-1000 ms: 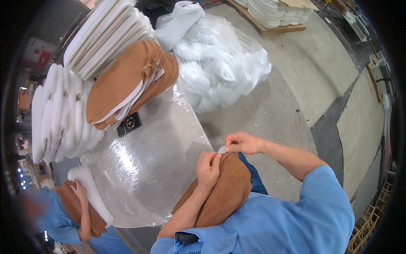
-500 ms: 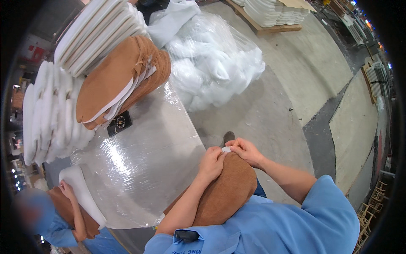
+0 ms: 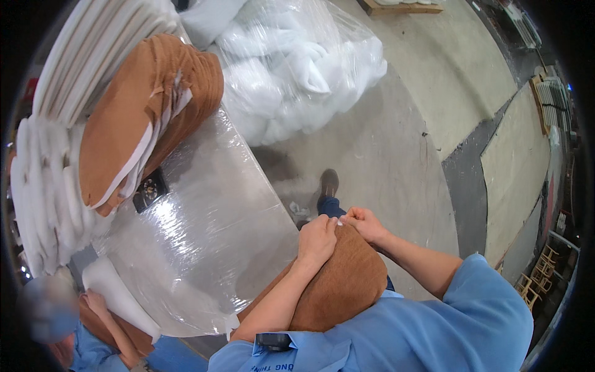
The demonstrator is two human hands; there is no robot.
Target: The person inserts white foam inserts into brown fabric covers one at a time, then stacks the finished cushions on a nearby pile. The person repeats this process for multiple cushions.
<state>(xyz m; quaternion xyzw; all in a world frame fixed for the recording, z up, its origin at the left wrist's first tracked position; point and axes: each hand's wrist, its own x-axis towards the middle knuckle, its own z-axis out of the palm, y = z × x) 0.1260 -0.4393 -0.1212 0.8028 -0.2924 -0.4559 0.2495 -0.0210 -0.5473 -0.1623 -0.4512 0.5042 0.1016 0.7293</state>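
A brown fabric cushion cover [image 3: 341,282] lies against my front, its rounded side toward my body. My left hand [image 3: 317,239] is closed on its far edge, fingers bunched. Right beside it, my right hand [image 3: 365,224] pinches the same edge. A small white bit [image 3: 339,223] shows between my fingertips; whether it is padding or lining I cannot tell. Part of the cover runs under my left forearm.
A plastic-wrapped table [image 3: 211,248] stands to my left, bearing a brown cover stack [image 3: 124,124], a dark device [image 3: 150,191] and white foam pads [image 3: 46,192]. Bagged white batting [image 3: 304,74] lies beyond. A co-worker's hand [image 3: 96,302] holds another white pad [image 3: 118,297].
My view has shifted, so the table and stacks sit further left and my shoe shows more. Both hands stay at the cover's edge, and less white shows between them.
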